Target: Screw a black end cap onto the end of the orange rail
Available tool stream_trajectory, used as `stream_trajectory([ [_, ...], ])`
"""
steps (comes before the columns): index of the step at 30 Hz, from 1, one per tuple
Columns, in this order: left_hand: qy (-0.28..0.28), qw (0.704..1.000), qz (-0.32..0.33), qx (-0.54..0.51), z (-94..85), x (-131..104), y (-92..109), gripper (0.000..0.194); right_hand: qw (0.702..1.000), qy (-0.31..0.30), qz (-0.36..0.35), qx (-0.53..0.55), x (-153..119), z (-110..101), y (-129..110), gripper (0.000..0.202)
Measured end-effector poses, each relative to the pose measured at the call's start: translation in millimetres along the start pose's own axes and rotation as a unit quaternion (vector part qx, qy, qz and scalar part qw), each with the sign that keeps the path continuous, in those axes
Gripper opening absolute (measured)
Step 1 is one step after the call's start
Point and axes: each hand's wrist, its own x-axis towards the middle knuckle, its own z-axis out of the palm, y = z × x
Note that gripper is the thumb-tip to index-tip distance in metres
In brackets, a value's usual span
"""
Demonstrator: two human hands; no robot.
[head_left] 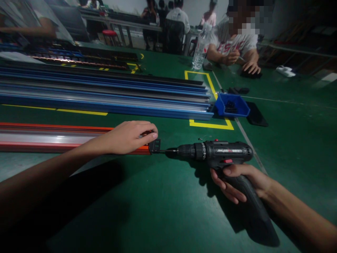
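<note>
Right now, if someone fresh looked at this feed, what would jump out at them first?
Low in the middle, the right hand grips a black cordless drill, its bit aimed at a small black end piece on an orange rail, which the left hand holds down. Behind them a stack of long blue rails crosses the green table, ending beside a blue bin.

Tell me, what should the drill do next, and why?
Probably spin, pressing gently along the rail. The drill in the right hand already has its bit tip at the black bracket on the orange rail's end, and the left hand steadies that end.
</note>
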Motion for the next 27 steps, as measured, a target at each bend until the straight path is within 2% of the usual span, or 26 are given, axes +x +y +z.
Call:
stream_trajectory([
  [27, -0.004, 1.0, 0.001, -0.004, -0.8, 0.0, 1.3, 0.046, 1.0, 0.009, 0.002, 0.003, -0.5, 0.0, 0.8, 0.025],
])
